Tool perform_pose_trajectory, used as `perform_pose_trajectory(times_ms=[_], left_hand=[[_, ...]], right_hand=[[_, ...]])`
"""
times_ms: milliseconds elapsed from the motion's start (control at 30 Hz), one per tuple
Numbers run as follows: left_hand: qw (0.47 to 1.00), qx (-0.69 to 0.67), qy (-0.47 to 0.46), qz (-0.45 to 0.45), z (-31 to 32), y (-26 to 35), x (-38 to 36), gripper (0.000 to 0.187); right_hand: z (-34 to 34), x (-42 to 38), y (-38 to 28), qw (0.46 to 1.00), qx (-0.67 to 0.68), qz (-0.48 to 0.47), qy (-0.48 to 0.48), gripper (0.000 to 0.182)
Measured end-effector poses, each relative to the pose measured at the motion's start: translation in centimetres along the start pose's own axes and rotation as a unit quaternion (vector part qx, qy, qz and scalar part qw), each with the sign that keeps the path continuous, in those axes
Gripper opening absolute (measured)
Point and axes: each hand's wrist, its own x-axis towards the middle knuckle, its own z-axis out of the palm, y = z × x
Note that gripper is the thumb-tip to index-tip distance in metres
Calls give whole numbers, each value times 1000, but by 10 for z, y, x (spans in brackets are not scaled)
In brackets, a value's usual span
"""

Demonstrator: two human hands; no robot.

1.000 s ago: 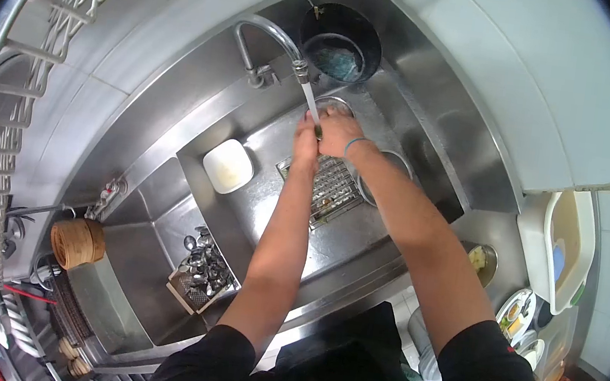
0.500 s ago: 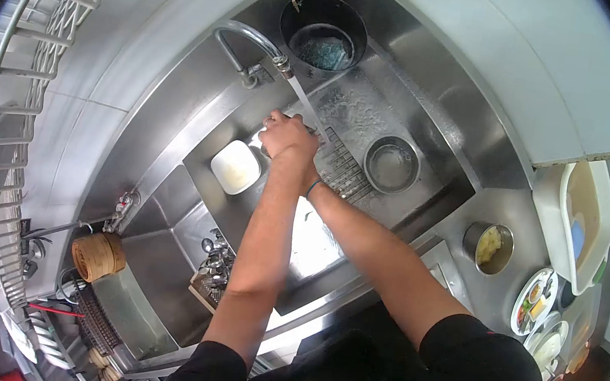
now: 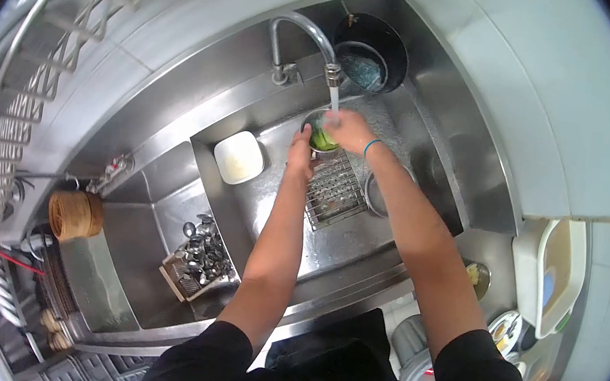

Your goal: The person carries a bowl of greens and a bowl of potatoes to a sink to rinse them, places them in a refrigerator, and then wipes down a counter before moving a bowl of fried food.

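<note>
Under the faucet's stream, my left hand (image 3: pixel 300 153) grips the left side of a small round metal bowl (image 3: pixel 313 120), thumb up along its rim. Something bright green (image 3: pixel 322 141) lies in the bowl; its kind is unclear. My right hand (image 3: pixel 352 131), with a blue band at the wrist, reaches over the bowl's right side with fingers bent down. Its fingertips are partly hidden and blurred. Water runs from the curved faucet (image 3: pixel 311 27) right beside those fingers. Below the bowl, a wire rack (image 3: pixel 336 194) lies on the sink floor.
A white square bowl (image 3: pixel 239 157) sits at the left of this basin. At the back stands a black bucket (image 3: pixel 399 44); another round pan (image 3: pixel 377 195) is partly behind my right forearm. The left basin holds a crate of cutlery (image 3: pixel 198 253). A bamboo steamer (image 3: pixel 75 215) stands farther left.
The view has shifted and turned. My hands, earlier close together under the stream, are now apart around the metal bowl, and the green thing in it has come into sight.
</note>
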Motion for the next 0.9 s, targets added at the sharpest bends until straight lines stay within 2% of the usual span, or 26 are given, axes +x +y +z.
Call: perform_pose_trajectory(times_ms=[100,200,233,300,400,500,533,600,700,733,800,833,900], left_hand=[[996,-86,3,-18,0,-24,16,51],[998,-52,-31,11,-3,-27,6,46],[998,-57,-8,11,-1,-26,3,38],[998,-67,-4,11,-5,-22,-1,39],[998,-58,17,23,-15,-18,-3,42],[995,-53,32,76,-41,-16,-2,45],[993,-55,32,103,-49,-2,-14,46],[992,-69,79,67,-74,14,-37,50],[992,-45,97,69,-118,43,-72,51],[990,-23,122,60,-126,53,-85,51],[990,-37,117,67,-138,66,-106,53],[990,-45,118,69,-146,70,-116,54],[989,-52,117,68,-157,71,-133,54]], right_hand=[[-19,19,-1,994,-60,56,-70,27],[-20,20,-7,986,-84,72,-123,22],[-19,19,-9,984,-89,67,-138,21],[-17,20,-11,980,-100,56,-165,18],[-10,20,-11,979,-17,96,-178,18],[12,13,3,945,237,186,-123,18],[19,12,6,942,232,209,-124,18],[34,0,10,932,222,256,-125,20],[74,-19,-12,867,292,397,-80,32],[78,-10,-15,887,267,366,-86,37],[91,28,-21,922,218,304,-102,49],[104,58,-12,952,215,217,-3,53],[105,98,-29,980,115,109,118,60]])
